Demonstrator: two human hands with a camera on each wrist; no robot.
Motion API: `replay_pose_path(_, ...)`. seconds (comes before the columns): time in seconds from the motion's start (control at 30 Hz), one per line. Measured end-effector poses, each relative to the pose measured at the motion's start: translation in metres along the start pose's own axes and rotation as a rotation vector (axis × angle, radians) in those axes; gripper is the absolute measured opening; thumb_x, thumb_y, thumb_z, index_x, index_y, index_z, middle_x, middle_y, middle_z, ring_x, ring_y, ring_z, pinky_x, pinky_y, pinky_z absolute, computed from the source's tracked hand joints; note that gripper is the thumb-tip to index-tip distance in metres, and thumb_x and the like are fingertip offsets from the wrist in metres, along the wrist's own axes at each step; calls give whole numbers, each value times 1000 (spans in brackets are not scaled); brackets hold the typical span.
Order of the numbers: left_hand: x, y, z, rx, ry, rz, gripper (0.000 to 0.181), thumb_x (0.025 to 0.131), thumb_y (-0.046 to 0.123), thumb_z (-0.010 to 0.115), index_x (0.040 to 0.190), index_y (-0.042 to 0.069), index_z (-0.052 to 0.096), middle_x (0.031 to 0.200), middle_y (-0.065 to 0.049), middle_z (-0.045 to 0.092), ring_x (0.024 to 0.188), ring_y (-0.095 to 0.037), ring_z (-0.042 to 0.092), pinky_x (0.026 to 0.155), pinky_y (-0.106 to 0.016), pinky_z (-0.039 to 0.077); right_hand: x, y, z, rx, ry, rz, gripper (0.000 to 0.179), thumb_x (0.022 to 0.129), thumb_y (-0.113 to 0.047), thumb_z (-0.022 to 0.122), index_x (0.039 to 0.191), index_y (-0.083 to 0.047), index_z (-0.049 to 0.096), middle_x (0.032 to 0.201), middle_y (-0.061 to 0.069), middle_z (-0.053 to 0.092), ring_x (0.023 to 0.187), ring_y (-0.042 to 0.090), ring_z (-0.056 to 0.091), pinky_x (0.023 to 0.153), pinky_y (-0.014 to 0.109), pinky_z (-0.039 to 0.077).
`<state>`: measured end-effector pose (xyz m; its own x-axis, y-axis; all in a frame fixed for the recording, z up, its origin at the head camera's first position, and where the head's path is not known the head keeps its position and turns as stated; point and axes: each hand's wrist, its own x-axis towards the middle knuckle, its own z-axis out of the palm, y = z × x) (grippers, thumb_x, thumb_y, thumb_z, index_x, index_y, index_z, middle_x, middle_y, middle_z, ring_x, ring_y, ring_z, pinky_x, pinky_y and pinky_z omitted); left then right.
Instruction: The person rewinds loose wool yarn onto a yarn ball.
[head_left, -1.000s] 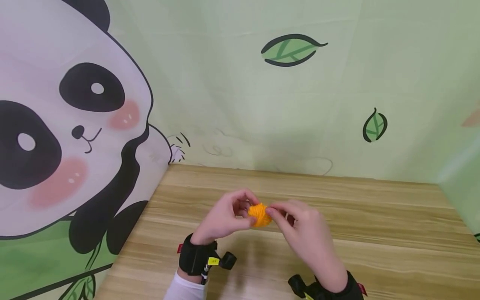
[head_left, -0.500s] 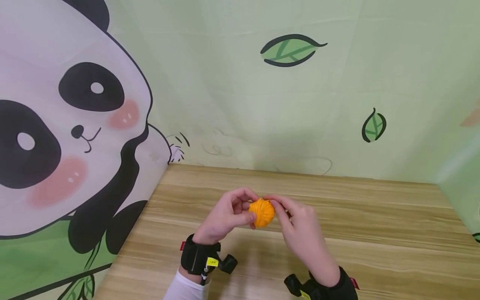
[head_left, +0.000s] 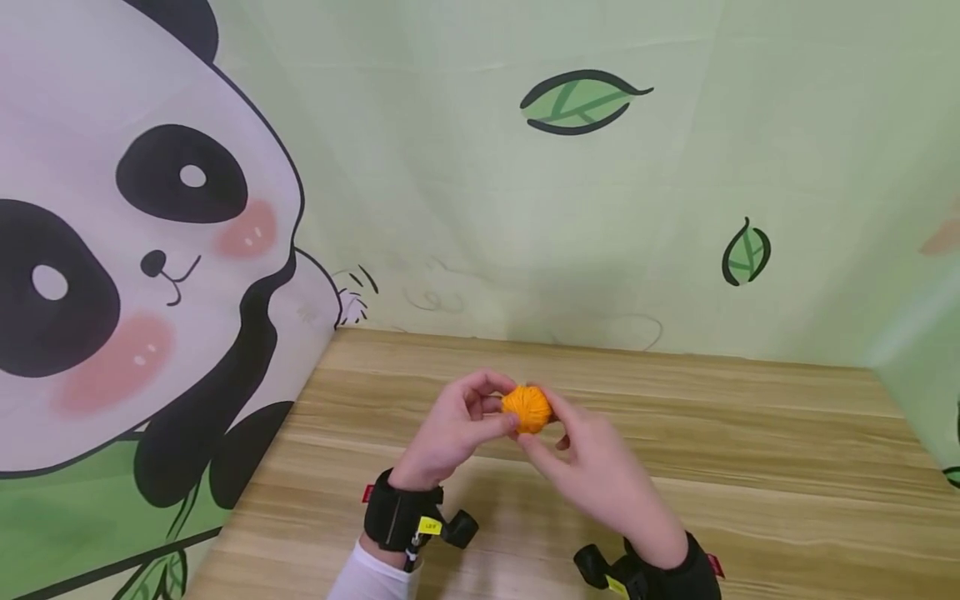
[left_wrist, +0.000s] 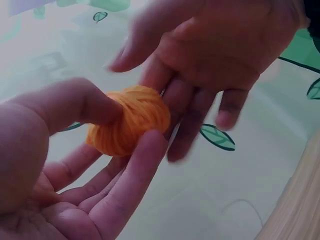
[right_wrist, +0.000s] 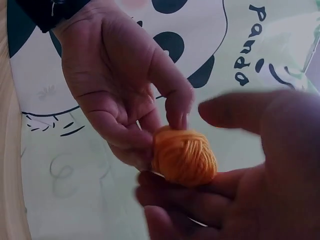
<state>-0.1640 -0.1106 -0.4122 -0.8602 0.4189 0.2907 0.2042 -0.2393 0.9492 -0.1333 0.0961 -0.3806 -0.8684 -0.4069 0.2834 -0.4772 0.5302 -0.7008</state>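
A small ball of orange yarn (head_left: 527, 408) is held up over the wooden table, its wound strands showing in both wrist views. My left hand (head_left: 453, 429) pinches it between thumb and fingertips from the left. My right hand (head_left: 603, 467) is at the ball's right side. In the right wrist view, the right fingers (right_wrist: 210, 197) lie along the underside of the yarn ball (right_wrist: 186, 159), while the thumb stands apart from it. The left wrist view has the left thumb pressed on the near side of the yarn ball (left_wrist: 135, 122).
The wood-grain table (head_left: 765, 433) runs back to a pale green backdrop (head_left: 450, 167) printed with leaves and a large panda (head_left: 247, 333). Each wrist wears a black strap with a small camera, the left camera (head_left: 460, 529) and the right camera (head_left: 592, 567).
The right thumb and forefinger were pinched together at the ball's right edge; now they have spread and the hand reaches around it. The ball has risen slightly in view, still in the left hand.
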Motion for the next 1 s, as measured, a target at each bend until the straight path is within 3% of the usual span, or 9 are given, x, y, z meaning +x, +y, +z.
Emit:
replay_pose_path(0.17,6,-13,4,81,42,-50,33,91,3,69,123,2,60,120,-18,60,95,-34,64,84,-41,58,12,25,1,205,6,59,42,100,-35,57,134,-12,59,120,3,58,97,17,54,77,39,56)
replay_pose_path(0.3,20,-37,-1,221,76,-148,37,92,13,70,127,6,60,118,-12,63,94,-27,67,86,-45,57,27,72,6,374,-97,178,41,102,-32,55,135,-7,57,121,8,60,103,24,56,90,49,53)
replay_pose_path(0.37,26,-50,-4,287,77,-204,41,92,16,70,130,6,59,115,-12,63,93,-27,68,87,-49,56,32,98,11,394,-137,255,41,103,-30,53,133,-3,57,118,12,62,101,28,57,91,51,51)
replay_pose_path(0.43,30,-63,-7,320,79,-259,42,93,17,68,133,5,57,112,-13,62,94,-29,67,89,-54,54,35,121,16,369,-158,315,39,104,-27,52,130,1,58,114,15,64,100,29,57,92,50,49)
replay_pose_path(0.5,31,-72,-10,318,85,-297,43,94,16,66,135,4,55,111,-15,60,95,-34,67,90,-56,52,35,138,22,277,-152,360,37,104,-25,53,127,3,60,110,15,65,98,29,57,92,48,47)
replay_pose_path(0.6,29,-81,-12,310,103,-335,44,94,15,65,135,3,54,110,-18,58,96,-36,66,89,-55,53,34,155,30,168,-148,379,37,104,-21,52,127,5,60,111,17,66,102,29,56,97,50,45)
replay_pose_path(0.83,26,-93,-15,329,140,-377,46,95,14,64,136,-2,51,110,-19,57,93,-32,67,87,-50,56,34,169,38,-67,-120,341,49,105,-26,49,139,9,47,134,28,55,124,41,48,105,58,40)
replay_pose_path(1.0,24,-101,-17,333,150,-388,47,96,15,63,137,-2,51,111,-19,57,91,-31,68,85,-45,57,33,169,38,-133,-94,321,47,105,-27,49,137,7,51,132,27,57,123,42,49,104,58,41)
